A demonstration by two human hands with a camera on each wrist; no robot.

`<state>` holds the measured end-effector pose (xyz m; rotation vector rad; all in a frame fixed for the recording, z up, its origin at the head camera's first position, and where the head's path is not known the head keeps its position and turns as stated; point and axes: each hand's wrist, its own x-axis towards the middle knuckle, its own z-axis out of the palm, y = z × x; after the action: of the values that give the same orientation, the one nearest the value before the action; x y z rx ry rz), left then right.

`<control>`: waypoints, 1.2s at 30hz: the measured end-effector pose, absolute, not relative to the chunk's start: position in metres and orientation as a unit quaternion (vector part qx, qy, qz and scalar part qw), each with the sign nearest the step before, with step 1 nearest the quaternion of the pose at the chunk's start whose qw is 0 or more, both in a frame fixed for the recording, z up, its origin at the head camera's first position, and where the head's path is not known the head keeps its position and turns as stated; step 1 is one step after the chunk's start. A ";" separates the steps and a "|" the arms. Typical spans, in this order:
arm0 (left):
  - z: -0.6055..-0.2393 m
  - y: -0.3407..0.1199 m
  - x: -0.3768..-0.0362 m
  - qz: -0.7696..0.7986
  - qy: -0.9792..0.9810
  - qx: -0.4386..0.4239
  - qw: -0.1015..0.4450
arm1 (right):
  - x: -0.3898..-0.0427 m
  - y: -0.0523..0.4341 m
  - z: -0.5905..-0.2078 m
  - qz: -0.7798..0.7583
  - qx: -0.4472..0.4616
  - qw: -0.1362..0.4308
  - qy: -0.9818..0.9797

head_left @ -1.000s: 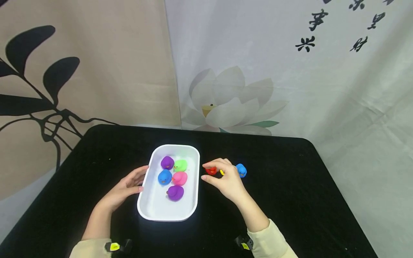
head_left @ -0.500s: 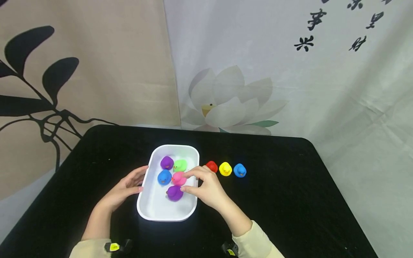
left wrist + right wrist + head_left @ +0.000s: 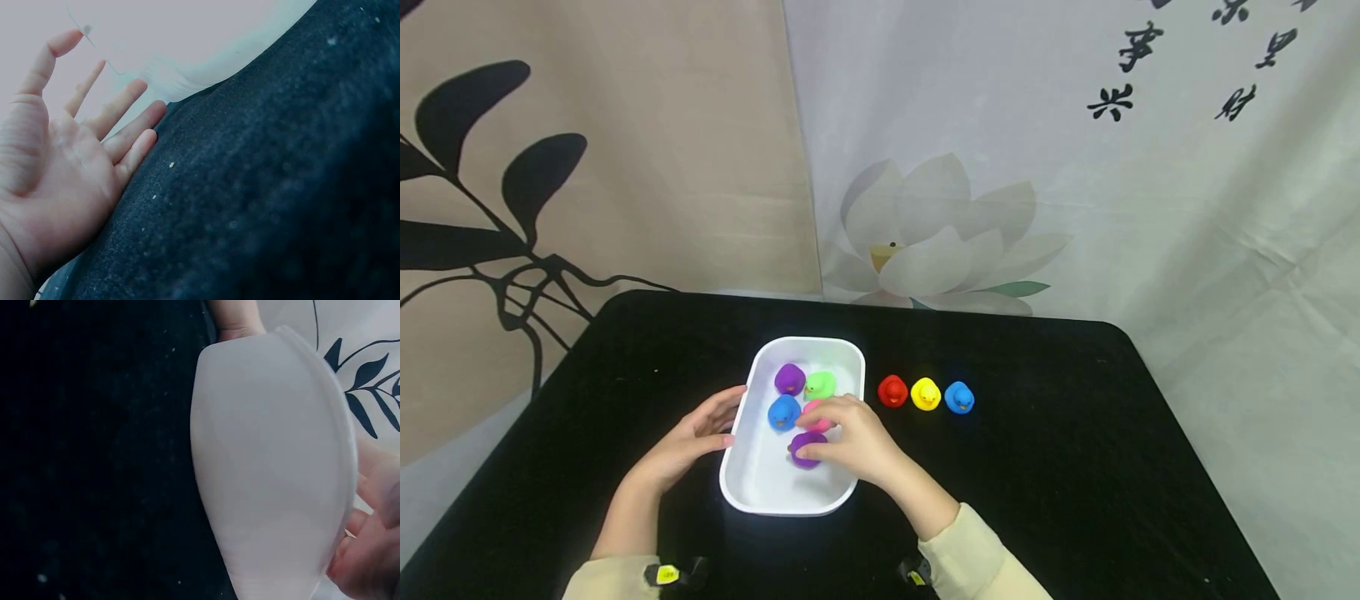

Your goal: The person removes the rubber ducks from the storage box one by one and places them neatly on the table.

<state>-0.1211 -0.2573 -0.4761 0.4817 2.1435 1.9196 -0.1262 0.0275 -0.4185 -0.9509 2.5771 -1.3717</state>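
Observation:
A white tray point(image 3: 767, 483) holds several toy ducks. My left hand point(image 3: 692, 437) touches the tray's left side with thumb and fingertips; in the left wrist view its fingers are extended along the wall. My right hand point(image 3: 859, 440) reaches over the tray's right rim, thumb and index finger spread. Its thumb overlaps the near purple duck point(image 3: 806, 439), and its fingers lie over the pink duck point(image 3: 820, 426), partly hiding it. Beyond these sit a blue duck point(image 3: 783, 412), a light green duck point(image 3: 820, 385) and another purple duck point(image 3: 790, 379). The right wrist view shows the tray's outer wall point(image 3: 269, 450).
Right of the tray, a red duck point(image 3: 892, 391), a yellow duck point(image 3: 926, 394) and a blue duck point(image 3: 959, 397) stand in a row on the black tabletop point(image 3: 1037, 458). A printed curtain point(image 3: 700, 167) hangs behind the table's far edge.
My right hand has moved left from beside the red and yellow ducks, over the tray's rim, to the near purple duck. The left hand and tray have stayed put.

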 end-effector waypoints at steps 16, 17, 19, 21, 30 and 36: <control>-0.476 -0.257 -0.121 0.651 0.734 0.163 0.111 | -0.137 0.015 -0.422 -0.274 -0.332 0.032 0.902; -0.476 -0.257 -0.121 0.651 0.733 0.165 0.110 | -0.137 0.014 -0.423 -0.263 -0.332 0.028 0.905; -0.475 -0.257 -0.121 0.652 0.732 0.168 0.110 | -0.136 0.013 -0.424 -0.242 -0.331 0.018 0.912; -0.476 -0.257 -0.121 0.653 0.729 0.172 0.111 | -0.135 0.011 -0.425 -0.224 -0.328 0.011 0.918; -0.477 -0.258 -0.121 0.655 0.727 0.175 0.112 | -0.135 0.008 -0.428 -0.196 -0.315 0.010 0.929; -0.477 -0.257 -0.122 0.651 0.730 0.177 0.109 | -0.135 0.008 -0.429 -0.193 -0.319 0.003 0.928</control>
<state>-0.1220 -0.2574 -0.4775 0.5192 2.1481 1.9138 -0.1352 0.0076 -0.4286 -1.0011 2.9084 -0.6058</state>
